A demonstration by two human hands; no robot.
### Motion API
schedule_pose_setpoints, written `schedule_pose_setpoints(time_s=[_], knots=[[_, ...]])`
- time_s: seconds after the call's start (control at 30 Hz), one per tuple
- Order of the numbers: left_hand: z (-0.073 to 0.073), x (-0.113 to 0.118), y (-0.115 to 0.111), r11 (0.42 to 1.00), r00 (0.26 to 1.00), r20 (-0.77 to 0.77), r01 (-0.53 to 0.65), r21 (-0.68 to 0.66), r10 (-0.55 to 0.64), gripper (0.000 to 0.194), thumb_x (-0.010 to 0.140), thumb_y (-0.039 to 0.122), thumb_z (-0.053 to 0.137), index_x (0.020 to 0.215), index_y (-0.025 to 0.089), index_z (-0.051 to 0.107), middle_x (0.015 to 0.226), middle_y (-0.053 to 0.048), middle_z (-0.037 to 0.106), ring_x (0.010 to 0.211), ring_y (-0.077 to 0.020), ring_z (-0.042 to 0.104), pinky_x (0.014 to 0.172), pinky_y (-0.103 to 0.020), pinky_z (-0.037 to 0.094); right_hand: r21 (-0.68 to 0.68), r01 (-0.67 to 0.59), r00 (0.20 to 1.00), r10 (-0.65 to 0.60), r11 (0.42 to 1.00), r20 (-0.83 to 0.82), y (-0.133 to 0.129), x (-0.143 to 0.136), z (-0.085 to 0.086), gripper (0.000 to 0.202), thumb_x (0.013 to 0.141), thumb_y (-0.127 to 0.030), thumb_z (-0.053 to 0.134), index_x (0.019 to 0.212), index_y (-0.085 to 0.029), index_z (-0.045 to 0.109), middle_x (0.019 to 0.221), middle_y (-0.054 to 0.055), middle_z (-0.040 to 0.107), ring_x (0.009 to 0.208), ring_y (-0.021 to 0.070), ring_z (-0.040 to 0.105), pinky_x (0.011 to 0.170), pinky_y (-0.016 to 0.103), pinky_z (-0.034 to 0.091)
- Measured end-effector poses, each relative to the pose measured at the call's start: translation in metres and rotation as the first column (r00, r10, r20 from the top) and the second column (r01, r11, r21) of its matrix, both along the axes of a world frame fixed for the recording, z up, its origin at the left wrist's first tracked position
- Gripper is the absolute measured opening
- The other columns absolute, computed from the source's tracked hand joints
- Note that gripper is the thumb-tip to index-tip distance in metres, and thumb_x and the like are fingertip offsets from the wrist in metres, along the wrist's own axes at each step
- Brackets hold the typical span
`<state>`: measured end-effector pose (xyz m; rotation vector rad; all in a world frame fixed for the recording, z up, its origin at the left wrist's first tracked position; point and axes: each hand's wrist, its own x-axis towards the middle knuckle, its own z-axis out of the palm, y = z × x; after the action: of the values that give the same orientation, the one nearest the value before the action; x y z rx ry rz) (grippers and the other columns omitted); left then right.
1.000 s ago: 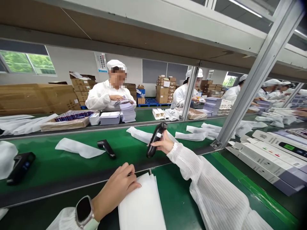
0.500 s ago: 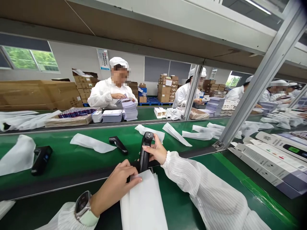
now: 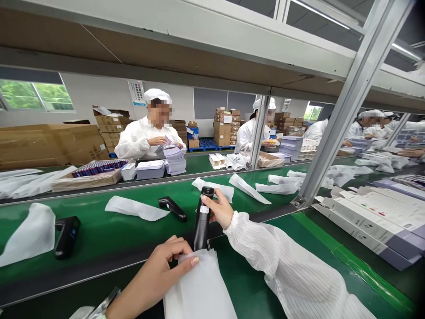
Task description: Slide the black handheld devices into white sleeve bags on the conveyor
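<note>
My right hand [image 3: 217, 208] grips the upper end of a black handheld device [image 3: 201, 226], thumb on its front just above a small white label. The device stands nearly upright, its lower end at the mouth of a thin white sleeve bag [image 3: 202, 288]. I cannot tell how far inside it reaches. My left hand [image 3: 166, 266] pinches the top edge of that bag, the uppermost of a small pile, between thumb and fingers. On the green belt [image 3: 133, 239] beyond lie another black device [image 3: 172, 208] and a third black device [image 3: 67, 237], each beside a white sleeve.
Long printed cartons [image 3: 368, 221] lie at the right by a slanted metal post [image 3: 335, 115]. More white sleeves [image 3: 249, 188] are along the belt. Co-workers in white [image 3: 146, 137] sit across it, near stacked lilac boxes [image 3: 175, 159] and a tray of small items [image 3: 99, 169].
The black device has turned so its white label faces me. My left hand stays at the bag's edge. The camera view has shifted slightly, and belt items appear further right.
</note>
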<state>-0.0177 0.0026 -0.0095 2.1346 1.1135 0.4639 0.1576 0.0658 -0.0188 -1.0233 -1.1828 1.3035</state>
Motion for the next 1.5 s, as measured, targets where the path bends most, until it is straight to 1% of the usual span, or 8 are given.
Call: schedule_pose_setpoints(time_s=[0.3, 0.5, 0.6, 0.7, 0.87, 1.03, 1.23, 1.5], knots=[[-0.007, 0.003, 0.005, 0.971, 0.946, 0.222, -0.234, -0.045, 0.238, 0.035, 0.072, 0.049, 0.048, 0.059, 0.018, 0.04, 0.058, 0.004, 0.032, 0.055, -0.0096, 0.032, 0.05, -0.02, 0.029, -0.031, -0.313, 0.95, 0.312, 0.949, -0.026, -0.01, -0.012, -0.009, 0.048, 0.057, -0.054, 0.061, 0.082, -0.019, 0.04, 0.062, -0.004, 0.05, 0.051, 0.0083, 0.051, 0.041, 0.017, 0.04], [-0.002, -0.006, 0.008, 0.886, 0.846, 0.356, -0.454, 0.09, 0.397, 0.036, 0.065, 0.053, 0.054, 0.06, 0.018, 0.048, 0.097, -0.001, 0.043, 0.063, -0.0108, 0.041, 0.053, -0.022, 0.036, -0.046, -0.842, 0.524, 0.834, 0.538, 0.175, -0.022, -0.008, -0.008, 0.041, 0.047, -0.036, 0.073, 0.077, -0.012, 0.058, 0.066, -0.002, 0.054, 0.063, 0.0092, 0.052, 0.058, 0.02, 0.044], [-0.004, -0.005, 0.008, 0.891, 0.849, 0.34, -0.45, 0.066, 0.404, 0.032, 0.071, 0.052, 0.05, 0.085, 0.024, 0.052, 0.105, -0.002, 0.043, 0.07, -0.0131, 0.046, 0.057, -0.023, 0.04, 0.048, -0.633, 0.76, 0.609, 0.772, 0.228, -0.011, 0.003, 0.003, 0.025, 0.056, -0.035, 0.066, 0.067, -0.013, 0.059, 0.06, -0.002, 0.054, 0.054, 0.0088, 0.049, 0.05, 0.021, 0.041], [-0.015, -0.003, 0.014, 0.902, 0.875, 0.274, -0.428, 0.054, 0.399, 0.038, 0.075, 0.05, 0.043, 0.105, 0.026, 0.045, 0.102, -0.003, 0.045, 0.083, -0.0171, 0.048, 0.063, -0.025, 0.042, 0.2, -0.034, 0.98, -0.006, 0.979, 0.199, 0.012, 0.035, 0.021, 0.022, 0.062, -0.036, 0.059, 0.067, -0.015, 0.056, 0.06, 0.0, 0.053, 0.05, 0.0099, 0.049, 0.044, 0.021, 0.04], [-0.033, 0.001, 0.026, 0.992, 0.992, 0.009, -0.127, -0.024, 0.127, 0.035, 0.077, 0.051, 0.037, 0.084, 0.021, 0.055, 0.088, -0.003, 0.05, 0.082, -0.0175, 0.048, 0.066, -0.026, 0.04, 0.317, 0.507, 0.693, -0.598, 0.802, 0.403, 0.04, 0.097, 0.018, 0.03, 0.077, -0.039, 0.041, 0.088, -0.013, 0.05, 0.063, 0.003, 0.054, 0.055, 0.0151, 0.055, 0.048, 0.025, 0.044], [-0.03, 0.009, 0.031, 0.989, 0.991, -0.11, 0.06, -0.137, -0.075, 0.03, 0.068, 0.048, 0.05, 0.071, 0.018, 0.053, 0.072, 0.001, 0.049, 0.067, -0.0145, 0.047, 0.053, -0.021, 0.033, 0.372, 0.437, 0.267, -0.513, 0.819, 0.816, 0.039, 0.1, -0.02, 0.025, 0.083, -0.026, 0.033, 0.091, -0.011, 0.05, 0.069, 0.011, 0.057, 0.071, 0.0222, 0.057, 0.063, 0.034, 0.043], [-0.029, 0.007, 0.032, 0.992, 0.998, -0.062, 0.004, -0.128, -0.012, 0.025, 0.064, 0.04, 0.055, 0.058, 0.016, 0.05, 0.061, 0.003, 0.046, 0.06, -0.0125, 0.044, 0.051, -0.02, 0.029, 0.481, 0.272, 0.122, -0.526, 0.833, 0.842, 0.043, 0.061, -0.025, 0.026, 0.079, -0.026, 0.046, 0.102, -0.015, 0.048, 0.117, 0.017, 0.041, 0.111, 0.0302, 0.034, 0.087, 0.047, 0.028], [-0.027, -0.007, 0.016, 0.994, 0.989, -0.115, -0.095, -0.052, 0.088, 0.027, 0.074, 0.041, 0.043, 0.077, 0.022, 0.061, 0.069, 0.002, 0.059, 0.065, -0.0158, 0.051, 0.055, -0.022, 0.035, 0.254, 0.088, 0.198, -0.267, 0.963, 0.943, 0.069, -0.003, -0.046, 0.036, 0.077, -0.026, 0.051, 0.11, -0.02, 0.041, 0.1, 0.013, 0.052, 0.097, 0.0267, 0.046, 0.078, 0.039, 0.037]])
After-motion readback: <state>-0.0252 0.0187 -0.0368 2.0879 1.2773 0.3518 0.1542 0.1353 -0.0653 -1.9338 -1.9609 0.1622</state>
